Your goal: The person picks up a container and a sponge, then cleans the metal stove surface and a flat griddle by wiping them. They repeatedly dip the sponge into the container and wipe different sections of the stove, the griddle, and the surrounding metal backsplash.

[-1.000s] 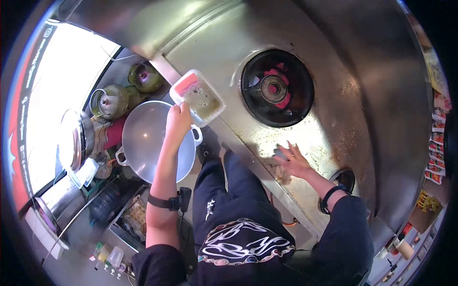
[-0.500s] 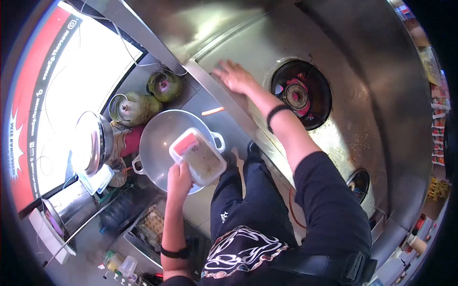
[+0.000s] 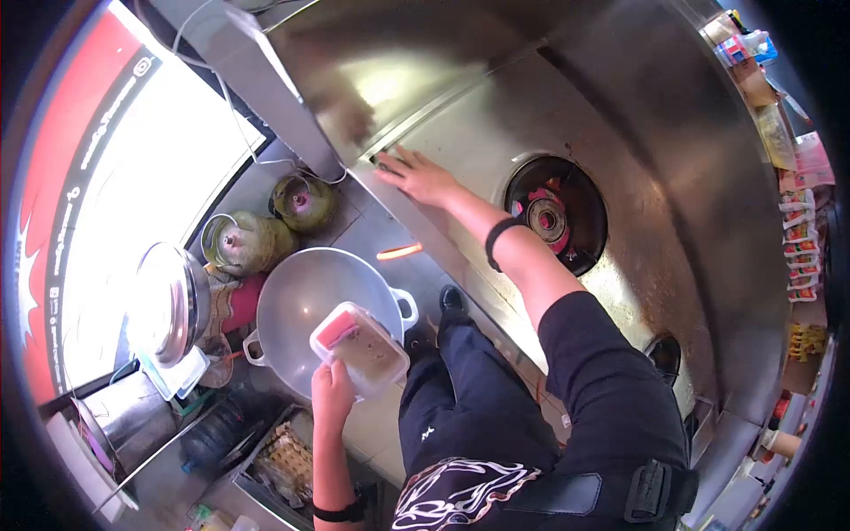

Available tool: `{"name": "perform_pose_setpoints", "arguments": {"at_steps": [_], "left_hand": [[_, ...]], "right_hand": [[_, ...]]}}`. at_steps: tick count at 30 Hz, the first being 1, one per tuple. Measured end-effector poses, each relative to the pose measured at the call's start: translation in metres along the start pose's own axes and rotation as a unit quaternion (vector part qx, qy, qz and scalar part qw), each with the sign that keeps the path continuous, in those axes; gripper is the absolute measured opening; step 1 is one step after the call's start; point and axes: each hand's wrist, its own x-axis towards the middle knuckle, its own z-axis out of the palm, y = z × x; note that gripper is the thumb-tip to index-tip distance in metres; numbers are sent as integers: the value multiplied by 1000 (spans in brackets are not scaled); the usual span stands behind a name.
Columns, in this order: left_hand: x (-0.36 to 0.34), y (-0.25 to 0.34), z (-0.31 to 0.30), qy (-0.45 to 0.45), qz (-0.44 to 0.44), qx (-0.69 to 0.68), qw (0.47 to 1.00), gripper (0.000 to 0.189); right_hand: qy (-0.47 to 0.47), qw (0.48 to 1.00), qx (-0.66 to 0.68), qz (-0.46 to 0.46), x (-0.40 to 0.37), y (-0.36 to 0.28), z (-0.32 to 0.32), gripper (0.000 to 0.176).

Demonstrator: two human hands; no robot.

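My left hand grips the near edge of a white plastic container, thumb on its rim. Murky brownish liquid with dark specks fills much of it, and a pink-red block sits at its far left end. Below the container, a large grey metal wok with two handles stands on the floor. My right hand lies palm down, fingers spread, on the steel stove top by its left edge. Something dark shows at its fingertips. To its right is a round black burner.
Two green gas cylinders stand behind the wok, near a bright glass front. A large metal lid leans at the left. An orange strip lies on the floor. Another burner sits nearer my body; packets line the right.
My right hand has shifted toward the stove's left edge, its fingers now clearer and spread. My left hand still holds the container over the wok. The view has tilted slightly.
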Motion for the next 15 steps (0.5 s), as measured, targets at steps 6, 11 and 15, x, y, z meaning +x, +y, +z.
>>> {"name": "perform_pose_setpoints", "arguments": {"at_steps": [6, 11, 15], "left_hand": [[13, 27, 29, 11, 1, -63, 998, 34], [20, 44, 51, 19, -12, -128, 992, 37], [26, 51, 59, 5, 0, -91, 996, 39]], "right_hand": [[20, 998, 57, -21, 17, 31, 2, 52], [41, 973, -32, 223, -27, 155, 31, 50], [-31, 886, -31, 461, -58, 165, -28, 55]]}}
